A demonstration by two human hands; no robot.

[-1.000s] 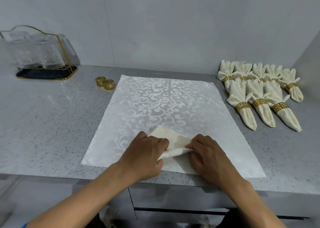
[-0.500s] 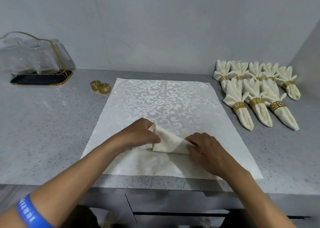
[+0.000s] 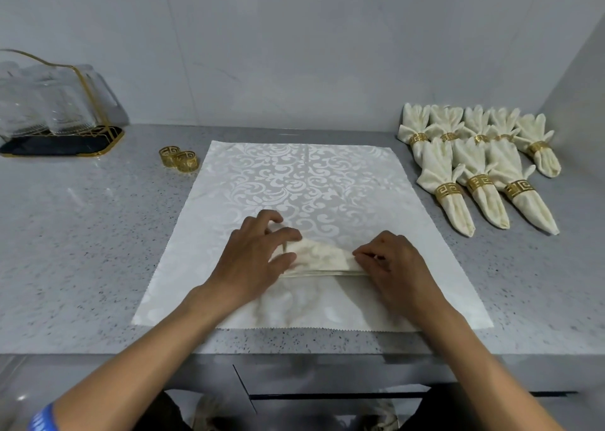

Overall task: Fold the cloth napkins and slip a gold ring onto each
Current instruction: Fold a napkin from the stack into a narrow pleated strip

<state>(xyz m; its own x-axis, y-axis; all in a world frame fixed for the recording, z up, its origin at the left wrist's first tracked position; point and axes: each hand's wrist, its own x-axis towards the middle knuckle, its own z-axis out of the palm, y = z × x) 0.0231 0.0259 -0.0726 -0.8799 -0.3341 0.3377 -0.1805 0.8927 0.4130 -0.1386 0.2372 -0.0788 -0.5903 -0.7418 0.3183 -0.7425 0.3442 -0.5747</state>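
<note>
Speckled grey counter (image 3: 82, 250), white damask mat (image 3: 304, 181) at centre, two gold rings (image 3: 178, 158) (touching), glass rack (image 3: 59, 119) far left, ringed napkins (image 3: 478, 165) right.

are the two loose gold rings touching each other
Touching. The head view shows the two loose gold rings side by side left of the placemat, their rims meeting with no gap.

The left hand (image 3: 253, 260) and right hand (image 3: 394, 263) cover both ends of the folded napkin (image 3: 322, 260). The glasses (image 3: 39, 103) in the gold rack (image 3: 82, 109) are blurred and cut off by the left edge. Front finished napkins (image 3: 484, 181) hide parts of the back row.
</note>
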